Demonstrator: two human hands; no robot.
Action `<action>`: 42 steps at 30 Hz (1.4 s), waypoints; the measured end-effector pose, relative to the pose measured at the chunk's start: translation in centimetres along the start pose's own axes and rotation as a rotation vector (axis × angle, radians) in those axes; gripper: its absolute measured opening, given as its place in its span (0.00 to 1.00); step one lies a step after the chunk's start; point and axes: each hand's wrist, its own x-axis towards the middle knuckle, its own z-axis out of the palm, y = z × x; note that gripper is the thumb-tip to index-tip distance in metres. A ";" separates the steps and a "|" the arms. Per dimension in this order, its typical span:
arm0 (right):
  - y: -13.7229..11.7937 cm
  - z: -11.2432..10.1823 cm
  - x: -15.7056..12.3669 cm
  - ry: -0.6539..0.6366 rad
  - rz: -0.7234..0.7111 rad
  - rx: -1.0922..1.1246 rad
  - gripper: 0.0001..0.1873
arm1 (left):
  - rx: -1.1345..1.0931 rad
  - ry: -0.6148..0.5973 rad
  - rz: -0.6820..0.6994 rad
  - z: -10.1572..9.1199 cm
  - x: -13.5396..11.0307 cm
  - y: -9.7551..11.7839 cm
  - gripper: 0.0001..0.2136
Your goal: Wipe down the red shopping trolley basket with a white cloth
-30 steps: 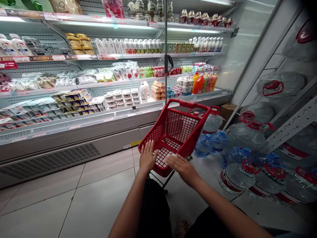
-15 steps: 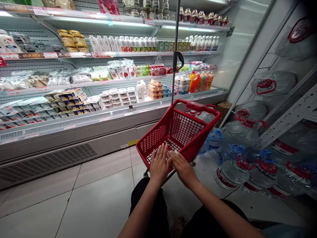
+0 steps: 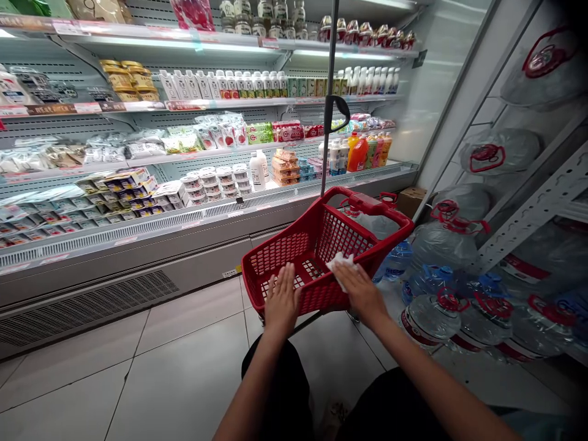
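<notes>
In front of me a small red plastic shopping cart [image 3: 296,242] with mesh sides stands on the tiled floor. My right hand [image 3: 361,291] presses a crumpled white tissue [image 3: 341,261] against the cart's near side rim. The tissue sticks out past the fingertips, and part of it is hidden under the fingers. My left hand [image 3: 281,303] is open, with fingers stretched out and no object in it. It lies at the cart's near rim, toward the low end; whether the palm touches the plastic I cannot tell.
Beyond the cart runs an open refrigerated display case [image 3: 193,245] with several shelves of dairy and drinks. A dark door handle [image 3: 337,114] on a thin vertical frame rises behind the cart. Large water bottles [image 3: 432,318] with red handles crowd the right, beside a white perforated rack post [image 3: 528,214].
My hands, close together before, have moved apart. The right one slid rightward along the rim, and the tissue under it shows more. The cart has turned slightly.
</notes>
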 end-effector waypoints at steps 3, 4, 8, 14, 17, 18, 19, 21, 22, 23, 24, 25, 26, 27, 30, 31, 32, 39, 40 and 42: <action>-3.0 0.7 0.6 -0.035 -0.090 0.002 0.43 | -0.010 0.014 0.077 1.0 0.8 2.7 0.33; -3.1 0.5 0.7 -0.044 -0.114 0.003 0.44 | -0.007 0.023 0.089 1.2 1.0 3.1 0.33; 1.0 -2.1 0.9 -0.050 -0.090 -0.045 0.44 | 0.003 0.038 0.133 1.2 1.0 2.0 0.34; 9.0 -5.7 0.5 0.067 0.155 -0.174 0.42 | 0.002 0.029 0.088 0.6 1.0 0.4 0.34; 8.1 -4.9 0.6 0.100 0.205 -0.172 0.42 | -0.017 0.021 0.029 0.8 1.9 1.6 0.33; 6.9 -4.2 0.8 0.091 0.190 -0.156 0.42 | -0.030 0.017 0.034 0.9 2.3 2.2 0.33; 5.5 -3.5 0.9 0.073 0.159 -0.134 0.42 | -0.045 0.012 0.056 1.1 2.8 2.9 0.33; 2.5 -2.2 1.2 0.032 0.077 -0.080 0.42 | -0.073 -0.001 0.119 1.5 3.6 4.1 0.33; 1.2 -1.7 1.3 0.014 0.041 -0.058 0.43 | -0.082 -0.004 0.145 1.7 3.9 4.5 0.32; 0.3 -1.4 1.4 -0.003 0.015 -0.044 0.43 | -0.084 -0.004 0.164 1.8 4.1 4.8 0.32; -0.2 -1.3 1.4 -0.017 0.000 -0.038 0.43 | -0.082 -0.001 0.177 2.0 4.3 4.8 0.32; -0.2 -1.4 1.3 -0.028 -0.005 -0.040 0.43 | -0.076 0.003 0.189 2.1 4.3 4.7 0.32; 0.3 -1.7 1.1 -0.033 -0.003 -0.047 0.43 | -0.069 0.008 0.202 2.2 4.3 4.6 0.32; 1.2 -2.2 1.0 -0.034 0.006 -0.058 0.44 | -0.063 0.010 0.213 2.2 4.2 4.3 0.33; 5.8 -4.3 0.4 0.005 0.098 -0.111 0.43 | -0.060 0.011 0.223 2.0 4.0 3.7 0.33; 7.5 -5.0 0.3 0.029 0.152 -0.130 0.42 | -0.061 0.010 0.221 1.9 4.0 3.6 0.33; 9.1 -5.6 0.2 0.055 0.207 -0.145 0.41 | -0.062 0.010 0.218 1.9 4.0 3.7 0.33; 8.7 -4.9 0.3 0.098 0.232 -0.126 0.40 | -0.058 0.033 0.193 2.1 4.0 4.4 0.35; 7.4 -4.4 0.2 0.070 0.185 -0.107 0.42 | -0.056 0.032 0.195 2.1 4.0 4.4 0.35; 5.3 -3.9 0.1 0.010 0.093 -0.070 0.44 | -0.049 0.027 0.204 2.0 4.0 4.2 0.35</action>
